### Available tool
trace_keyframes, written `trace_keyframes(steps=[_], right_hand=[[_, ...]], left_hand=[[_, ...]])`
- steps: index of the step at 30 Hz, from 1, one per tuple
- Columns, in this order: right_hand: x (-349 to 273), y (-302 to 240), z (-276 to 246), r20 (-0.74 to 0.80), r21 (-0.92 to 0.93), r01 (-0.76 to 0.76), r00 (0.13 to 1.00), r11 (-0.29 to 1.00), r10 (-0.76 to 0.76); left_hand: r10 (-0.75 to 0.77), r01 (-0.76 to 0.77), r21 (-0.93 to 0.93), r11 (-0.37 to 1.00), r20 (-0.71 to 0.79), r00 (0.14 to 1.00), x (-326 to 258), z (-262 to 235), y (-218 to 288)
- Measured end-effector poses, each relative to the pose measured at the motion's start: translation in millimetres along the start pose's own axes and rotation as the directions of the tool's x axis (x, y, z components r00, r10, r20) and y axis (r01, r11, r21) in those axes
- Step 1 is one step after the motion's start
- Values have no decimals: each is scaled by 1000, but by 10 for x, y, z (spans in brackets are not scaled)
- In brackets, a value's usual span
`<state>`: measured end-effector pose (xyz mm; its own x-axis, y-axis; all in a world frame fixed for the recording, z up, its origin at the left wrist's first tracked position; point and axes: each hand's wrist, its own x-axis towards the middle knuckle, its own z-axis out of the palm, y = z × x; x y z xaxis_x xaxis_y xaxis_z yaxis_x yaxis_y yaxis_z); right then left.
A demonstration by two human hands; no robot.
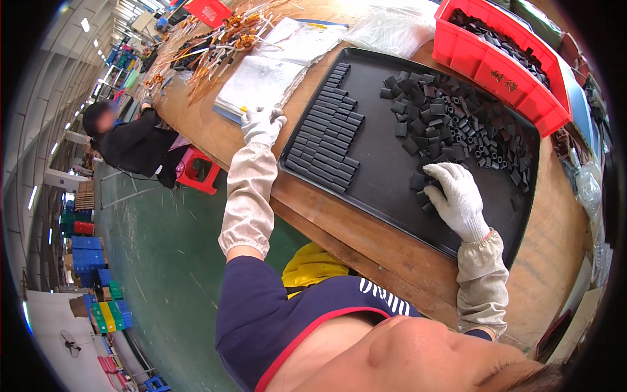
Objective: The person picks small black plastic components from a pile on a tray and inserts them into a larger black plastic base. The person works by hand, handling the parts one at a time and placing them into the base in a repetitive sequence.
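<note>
Your right grip (455, 199) curls near small black tubes (417, 108)

Its finger and thumb stand apart, with a gap between them. A few tubes sit right by the tips, and you can't tell whether they touch. Your left grip (262, 127) is loosely curled by the near corner of the white papers (258, 85); whether it pinches anything, you can't tell.

The tubes lie in a big black tray (385, 163) on the wooden table (562, 196). They look light and a bit soft, like rubber or foam, so they should not break easily. They may roll or slide on the smooth tray. Pinching one by its round sides, at the middle, should work best.

They are dull black and short, with holes through them. Loose ones make a messy heap on the right side. On the left, others lie flat in neat rows (326, 134).

Past the tray, a red bin (490, 81) has more black pieces (503, 44). Farther off, a worker (137, 140) in black is by a red stool (196, 171).
</note>
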<state>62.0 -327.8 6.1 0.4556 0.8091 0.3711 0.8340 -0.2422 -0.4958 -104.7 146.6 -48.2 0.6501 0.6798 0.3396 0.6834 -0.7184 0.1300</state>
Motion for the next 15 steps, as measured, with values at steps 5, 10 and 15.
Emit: trace_keyframes(steps=[5, 10, 15], right_hand=[[-4, -1, 13, -2, 11, 8, 1000, 1000, -8], [-2, 2, 11, 6, -1, -1, 1000, 1000, 1], [-3, 5, 15, 2, -5, 2, 1000, 1000, -2]], left_hand=[[-4, 4, 13, 1000, 29, 1000, 4, 16, -17], [-1, 0, -21, 1000, -18, 1000, -33, 1, 44], [-18, 18, 17, 1000, 39, 999, -9, -47, 100]])
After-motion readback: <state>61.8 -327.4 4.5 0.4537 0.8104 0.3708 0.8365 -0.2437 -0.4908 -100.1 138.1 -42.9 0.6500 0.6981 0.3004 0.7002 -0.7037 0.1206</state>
